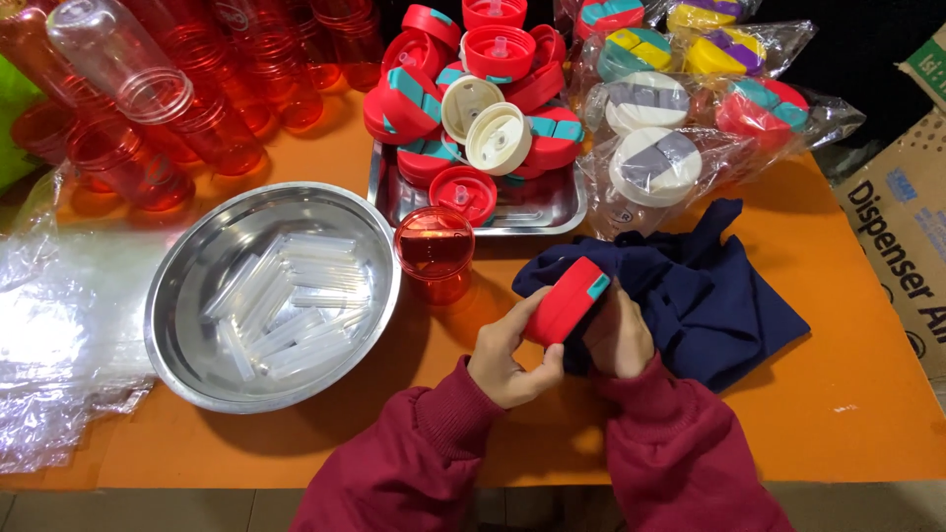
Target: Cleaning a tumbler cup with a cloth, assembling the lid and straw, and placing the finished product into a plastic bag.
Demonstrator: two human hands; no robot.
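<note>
My left hand (509, 357) and my right hand (618, 338) together hold a red bottle lid with a teal flap (566, 299), tilted on edge just above the orange table (847, 394). The right hand presses against the lid's inner side, over a dark blue cloth (709, 296) spread on the table. A red translucent bottle (434, 251) stands upright just left of the lid. A round steel bowl (187, 286) at my left holds several clear plastic straws (286, 300).
A steel tray (552, 207) behind the bottle is heaped with red and cream lids (473, 99). Bagged lids (680, 108) lie at back right, red bottles (177, 108) at back left. Clear plastic sheeting (49, 335) covers the left edge. A cardboard box (902, 227) stands at right.
</note>
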